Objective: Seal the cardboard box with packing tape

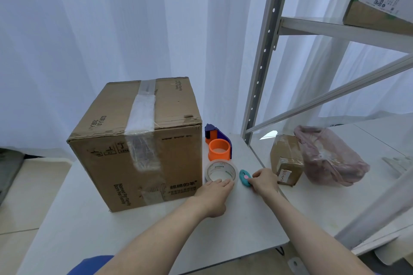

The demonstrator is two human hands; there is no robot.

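Box point(138, 140) shut, clear tape strip across top.

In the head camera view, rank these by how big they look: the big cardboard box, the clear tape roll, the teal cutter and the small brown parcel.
1. cardboard box, by far the largest
2. small brown parcel
3. tape roll, somewhat smaller than the parcel
4. teal cutter, the smallest; the right hand hides part of it

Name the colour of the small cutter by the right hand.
Teal cutter with a pink button, head view.
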